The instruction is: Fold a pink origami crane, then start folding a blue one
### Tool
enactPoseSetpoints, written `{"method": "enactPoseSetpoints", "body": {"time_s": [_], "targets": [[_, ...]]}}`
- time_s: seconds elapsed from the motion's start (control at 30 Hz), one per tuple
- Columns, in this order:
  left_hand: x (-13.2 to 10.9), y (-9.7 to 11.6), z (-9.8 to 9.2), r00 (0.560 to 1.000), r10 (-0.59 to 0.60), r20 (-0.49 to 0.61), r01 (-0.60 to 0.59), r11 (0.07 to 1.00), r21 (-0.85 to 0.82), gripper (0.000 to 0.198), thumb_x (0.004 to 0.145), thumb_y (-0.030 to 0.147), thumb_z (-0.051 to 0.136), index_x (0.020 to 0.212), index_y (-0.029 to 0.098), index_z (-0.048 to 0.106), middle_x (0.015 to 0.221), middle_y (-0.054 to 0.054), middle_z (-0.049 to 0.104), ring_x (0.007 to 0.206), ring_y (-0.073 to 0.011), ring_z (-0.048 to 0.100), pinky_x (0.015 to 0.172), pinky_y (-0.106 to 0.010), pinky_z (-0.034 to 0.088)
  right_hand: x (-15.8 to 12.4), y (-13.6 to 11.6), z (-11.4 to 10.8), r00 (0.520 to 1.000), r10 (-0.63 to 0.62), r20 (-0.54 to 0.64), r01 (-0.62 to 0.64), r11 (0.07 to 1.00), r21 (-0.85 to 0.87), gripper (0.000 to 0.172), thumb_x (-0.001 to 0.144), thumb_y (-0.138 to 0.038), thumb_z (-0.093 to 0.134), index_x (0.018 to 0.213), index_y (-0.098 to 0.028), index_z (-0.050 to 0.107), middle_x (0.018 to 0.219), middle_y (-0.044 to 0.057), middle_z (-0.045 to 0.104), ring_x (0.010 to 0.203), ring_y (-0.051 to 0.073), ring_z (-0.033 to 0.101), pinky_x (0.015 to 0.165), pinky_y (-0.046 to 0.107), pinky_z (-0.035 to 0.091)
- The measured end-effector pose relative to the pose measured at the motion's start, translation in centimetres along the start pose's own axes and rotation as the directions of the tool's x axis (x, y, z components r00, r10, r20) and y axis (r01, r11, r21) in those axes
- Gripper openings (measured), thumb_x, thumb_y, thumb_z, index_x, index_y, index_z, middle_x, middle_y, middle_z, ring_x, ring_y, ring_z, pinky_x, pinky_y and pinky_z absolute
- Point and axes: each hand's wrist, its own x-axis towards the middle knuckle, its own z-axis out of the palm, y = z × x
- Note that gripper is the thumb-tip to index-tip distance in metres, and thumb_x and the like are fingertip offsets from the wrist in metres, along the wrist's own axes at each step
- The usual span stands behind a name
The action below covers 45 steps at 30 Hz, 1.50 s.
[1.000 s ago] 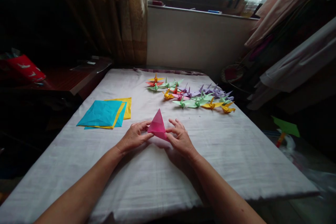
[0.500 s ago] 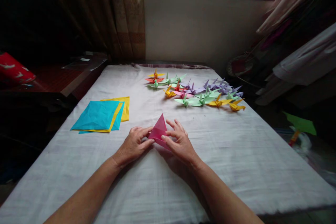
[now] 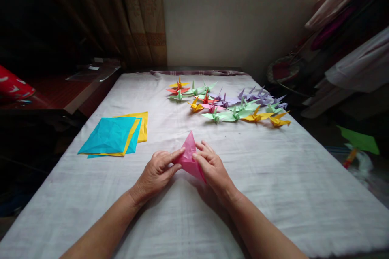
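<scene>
A pink sheet of origami paper point(image 3: 189, 154), partly folded, is held between my two hands above the white cloth. Thumb and index finger of my left hand point(image 3: 161, 168) pinch its left corner. My right hand point(image 3: 212, 166) grips the right side, thumb on the near face; its other fingers are partly hidden behind the paper. One point of the paper stands up, away from me, and a lower flap hangs toward me. To the left lies a stack of blue and yellow paper sheets point(image 3: 106, 134).
Several folded paper cranes point(image 3: 235, 115) in green, purple, yellow, red and pink stand at the back right of the cloth-covered table point(image 3: 170, 230). A side table with a plastic sleeve point(image 3: 94, 71) is at the left, a curtain point(image 3: 136, 20) behind. Clothes point(image 3: 358, 64) hang at the right.
The pink paper's lower flap has opened wider toward me, and its surface tilts differently. My right thumb has moved up along the paper. The camera view has tipped slightly downward.
</scene>
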Motion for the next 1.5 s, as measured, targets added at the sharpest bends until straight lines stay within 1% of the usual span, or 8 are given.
{"method": "enactPoseSetpoints", "body": {"time_s": [0.27, 0.37, 0.47, 0.57, 0.7, 0.93, 1.27, 1.5], "targets": [[-0.2, -0.7, 0.0, 0.999, -0.021, -0.027, 0.024, 0.995, 0.094, 0.044, 0.096, 0.037, 0.056, 0.138, 0.025, 0.057, 0.103, -0.006, 0.074, 0.088, -0.0201, 0.065, 0.087, -0.036, 0.049, -0.3, -0.6, -0.5, 0.999, -0.037, 0.023, 0.037, 0.999, 0.002, 0.034, 0.092, -0.041, 0.051, 0.073, -0.027, 0.075, 0.135, 0.004, 0.063, 0.145, 0.031, 0.032, 0.117, 0.059, 0.018], [-0.3, -1.0, -0.2, 0.999, -0.048, -0.024, 0.051, 0.991, 0.124, 0.042, 0.096, 0.035, 0.056, 0.137, 0.025, 0.058, 0.109, -0.006, 0.074, 0.094, -0.0209, 0.066, 0.089, -0.036, 0.049, -0.8, -1.1, -0.5, 0.993, -0.104, 0.050, 0.108, 0.989, -0.099, 0.025, 0.087, -0.047, 0.061, 0.086, -0.028, 0.077, 0.141, 0.005, 0.058, 0.145, 0.033, 0.031, 0.115, 0.062, 0.019], [-0.1, -0.9, -0.3, 0.999, -0.041, -0.008, 0.041, 0.991, 0.124, 0.042, 0.095, 0.033, 0.056, 0.136, 0.026, 0.057, 0.110, -0.006, 0.074, 0.095, -0.0203, 0.067, 0.088, -0.035, 0.050, -1.1, -1.3, -0.3, 0.988, -0.150, 0.041, 0.155, 0.967, -0.200, 0.019, 0.076, -0.042, 0.074, 0.090, -0.028, 0.076, 0.143, 0.007, 0.056, 0.144, 0.037, 0.031, 0.113, 0.064, 0.021], [0.0, -0.6, -0.3, 1.000, 0.013, 0.006, -0.013, 0.992, 0.128, 0.040, 0.094, 0.031, 0.059, 0.133, 0.027, 0.059, 0.113, -0.005, 0.073, 0.100, -0.0208, 0.066, 0.092, -0.036, 0.049, -1.3, -1.2, 0.0, 0.983, -0.184, 0.008, 0.181, 0.951, -0.250, 0.008, 0.080, -0.032, 0.070, 0.084, -0.028, 0.076, 0.142, 0.007, 0.057, 0.144, 0.035, 0.032, 0.112, 0.063, 0.024], [0.0, -0.2, -0.1, 0.999, 0.048, -0.020, -0.044, 0.984, 0.175, 0.040, 0.090, 0.031, 0.066, 0.129, 0.026, 0.059, 0.122, -0.006, 0.069, 0.111, -0.0222, 0.063, 0.097, -0.037, 0.047, -1.4, -0.9, 0.4, 0.971, -0.238, -0.013, 0.222, 0.923, -0.314, 0.010, 0.083, -0.029, 0.066, 0.085, -0.029, 0.076, 0.144, 0.007, 0.055, 0.143, 0.036, 0.033, 0.109, 0.065, 0.026], [-0.1, -0.1, 0.1, 0.994, 0.103, -0.022, -0.094, 0.966, 0.241, 0.043, 0.089, 0.023, 0.063, 0.131, 0.024, 0.056, 0.117, -0.007, 0.072, 0.103, -0.0217, 0.066, 0.094, -0.038, 0.046, -1.9, -1.2, 0.7, 0.938, -0.347, 0.005, 0.320, 0.861, -0.395, 0.012, 0.083, -0.025, 0.065, 0.090, -0.027, 0.074, 0.146, 0.012, 0.051, 0.143, 0.036, 0.033, 0.110, 0.064, 0.025], [0.3, -0.3, -0.5, 0.993, -0.091, -0.072, 0.095, 0.994, 0.053, 0.026, 0.090, 0.032, 0.062, 0.113, 0.025, 0.072, 0.103, -0.005, 0.077, 0.096, -0.0225, 0.069, 0.093, -0.036, 0.050, -1.6, -1.2, -0.5, 0.957, -0.290, 0.007, 0.283, 0.930, -0.234, 0.063, 0.078, -0.029, 0.071, 0.136, -0.027, 0.047, 0.145, 0.014, 0.051, 0.134, 0.030, 0.048, 0.110, 0.051, 0.038], [0.4, -0.3, -0.9, 0.967, -0.256, -0.013, 0.248, 0.949, -0.194, 0.034, 0.090, 0.046, 0.063, 0.110, 0.020, 0.074, 0.110, -0.009, 0.075, 0.104, -0.0255, 0.067, 0.093, -0.037, 0.052, -1.4, -1.3, -0.7, 0.971, -0.235, -0.037, 0.229, 0.966, -0.118, 0.057, 0.079, -0.029, 0.069, 0.132, -0.027, 0.049, 0.131, 0.009, 0.061, 0.117, 0.026, 0.061, 0.094, 0.041, 0.051]]}}
